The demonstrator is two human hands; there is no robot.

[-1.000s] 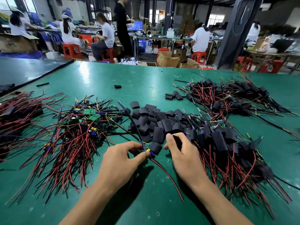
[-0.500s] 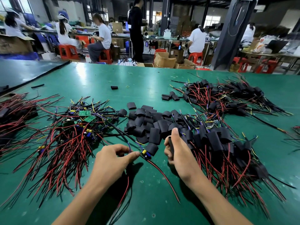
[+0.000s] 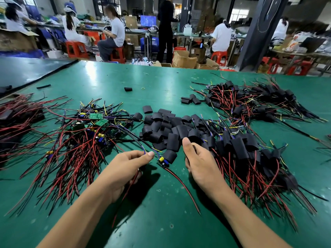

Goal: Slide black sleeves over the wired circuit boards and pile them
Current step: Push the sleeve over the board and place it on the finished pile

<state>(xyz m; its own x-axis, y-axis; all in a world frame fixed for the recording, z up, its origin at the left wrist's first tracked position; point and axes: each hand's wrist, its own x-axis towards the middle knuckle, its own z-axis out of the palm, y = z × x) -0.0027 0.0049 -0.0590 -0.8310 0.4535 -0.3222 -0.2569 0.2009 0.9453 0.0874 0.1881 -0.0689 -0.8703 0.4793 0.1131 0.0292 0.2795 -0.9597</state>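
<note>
My left hand [image 3: 125,167] pinches the thin blue and yellow wires of a small circuit board [image 3: 162,161] lying on the green table [image 3: 161,83], its red and black wires trailing toward me. A black sleeve [image 3: 170,156] sits at the board's far end. My right hand [image 3: 198,161] curls its fingers round a black sleeve, mostly hidden behind the hand, with the thumb up. A heap of loose black sleeves [image 3: 168,126] lies just beyond my hands. Bare wired boards [image 3: 86,133] are piled at left; sleeved boards [image 3: 247,154] are piled at right.
Another pile of sleeved boards [image 3: 250,102] lies at the far right, and a red-wire bundle [image 3: 16,119] at the far left. A stray sleeve [image 3: 128,89] and a rubber band [image 3: 143,88] lie mid-table. Seated workers and cardboard boxes [image 3: 184,59] fill the background.
My right hand lifted and turned thumb-up beside the sleeve heap, now gripping a sleeve. My left hand kept its pinch on the board's wires with little movement.
</note>
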